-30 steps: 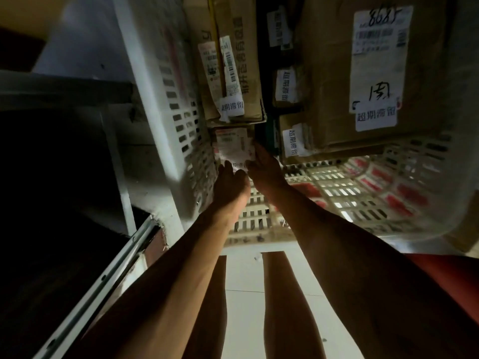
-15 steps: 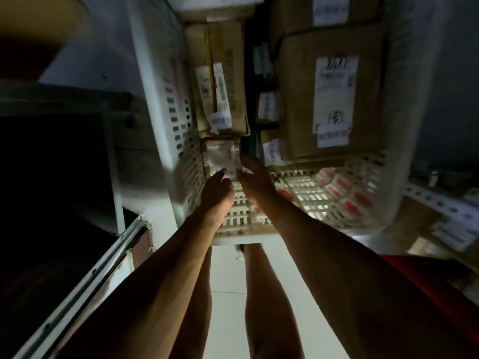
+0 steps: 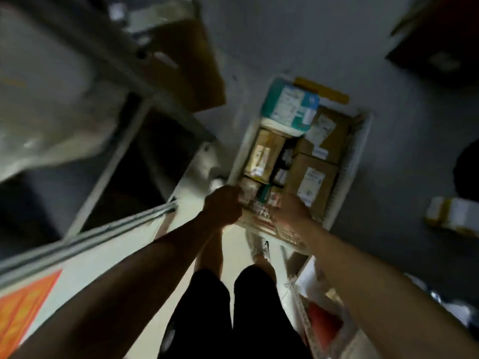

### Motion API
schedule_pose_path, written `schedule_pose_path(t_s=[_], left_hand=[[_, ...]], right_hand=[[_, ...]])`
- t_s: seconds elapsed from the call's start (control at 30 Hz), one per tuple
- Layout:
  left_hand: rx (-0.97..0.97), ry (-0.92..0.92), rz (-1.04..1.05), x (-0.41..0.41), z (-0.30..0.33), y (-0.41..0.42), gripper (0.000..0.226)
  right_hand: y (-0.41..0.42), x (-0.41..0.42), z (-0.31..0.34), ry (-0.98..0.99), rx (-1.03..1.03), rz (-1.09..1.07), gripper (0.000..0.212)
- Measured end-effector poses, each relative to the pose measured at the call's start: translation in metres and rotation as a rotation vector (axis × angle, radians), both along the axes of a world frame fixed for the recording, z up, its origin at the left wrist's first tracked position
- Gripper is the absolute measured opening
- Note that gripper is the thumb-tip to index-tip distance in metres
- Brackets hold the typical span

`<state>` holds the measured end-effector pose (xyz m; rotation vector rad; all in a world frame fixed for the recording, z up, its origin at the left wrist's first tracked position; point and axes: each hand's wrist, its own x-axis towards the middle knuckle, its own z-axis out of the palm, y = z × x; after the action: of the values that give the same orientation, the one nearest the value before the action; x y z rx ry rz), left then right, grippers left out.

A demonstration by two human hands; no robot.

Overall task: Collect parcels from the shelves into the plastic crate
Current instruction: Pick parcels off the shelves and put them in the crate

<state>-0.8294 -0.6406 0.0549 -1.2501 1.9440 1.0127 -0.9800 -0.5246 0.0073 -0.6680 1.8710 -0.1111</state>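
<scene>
Down on the floor, the crate lies with its long axis running away from the person, its near end between the two hands and its far end pointing up the picture, tilted slightly to the right. It is white plastic with slotted walls, and it is packed with parcels. Motion blur softens everything, so the count is rough: one teal-and-white pack at the far end, three brown cardboard boxes I can make out, namely a narrow box along the left wall, a far box and a near box along the right wall, plus several small parcels in the dark gap between them that are too blurred to count.

Both arms stretch forward to the crate's near end. The left hand is curled into a fist at the near left corner, fingers wrapped over the rim. The right hand lies at the near right corner, over the rim; whether its fingers grip the rim or only rest on it I cannot tell.

Two bare legs in black shorts stand just behind the crate. A metal shelf runs along the left, with one loose cardboard box beyond it, and one taped parcel lies on the floor well to the right of the crate.
</scene>
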Motion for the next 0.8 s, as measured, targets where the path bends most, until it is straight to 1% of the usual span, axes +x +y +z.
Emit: schedule_pose_path(t_s=[0.07, 0.13, 0.2, 0.27, 0.33, 0.43, 0.5, 0.57, 0.67, 0.73, 0.8], left_hand=[[-0.087, -0.002, 0.008, 0.022, 0.041, 0.010, 0.039], [-0.194, -0.042, 0.012, 0.046, 0.074, 0.023, 0.042], [-0.253, -0.137, 0.020, 0.072, 0.101, 0.038, 0.042], [-0.273, -0.210, 0.075, 0.102, 0.126, 0.056, 0.041], [-0.296, -0.252, 0.166, 0.134, 0.146, 0.078, 0.036], [-0.308, -0.307, 0.329, 0.184, 0.171, 0.114, 0.030], [-0.304, -0.341, 0.473, 0.216, 0.183, 0.144, 0.030], [-0.287, -0.365, 0.636, 0.249, 0.191, 0.181, 0.033], [-0.264, -0.406, 0.892, 0.301, 0.205, 0.248, 0.041], [-0.251, -0.458, 1.052, 0.336, 0.215, 0.295, 0.047], [-0.237, -0.526, 1.174, 0.369, 0.229, 0.346, 0.051]], right_hand=[[-0.013, 0.013, 0.043, 0.022, -0.027, 0.269, 0.039], [-0.030, 0.035, 0.085, 0.094, -0.076, 0.497, 0.042], [-0.044, 0.068, 0.123, 0.193, -0.153, 0.721, 0.036], [-0.052, 0.104, 0.151, 0.311, -0.231, 0.989, 0.029], [-0.055, 0.141, 0.173, 0.346, -0.278, 1.198, 0.029], [-0.050, 0.196, 0.199, 0.342, -0.310, 1.449, 0.039], [-0.036, 0.232, 0.212, 0.359, -0.371, 1.605, 0.034], [-0.015, 0.270, 0.225, 0.356, -0.421, 1.745, 0.030], [0.031, 0.333, 0.238, 0.355, -0.481, 1.969, 0.039], [0.066, 0.374, 0.249, 0.309, -0.536, 2.103, 0.045], [0.105, 0.415, 0.261, 0.262, -0.627, 2.217, 0.044]])
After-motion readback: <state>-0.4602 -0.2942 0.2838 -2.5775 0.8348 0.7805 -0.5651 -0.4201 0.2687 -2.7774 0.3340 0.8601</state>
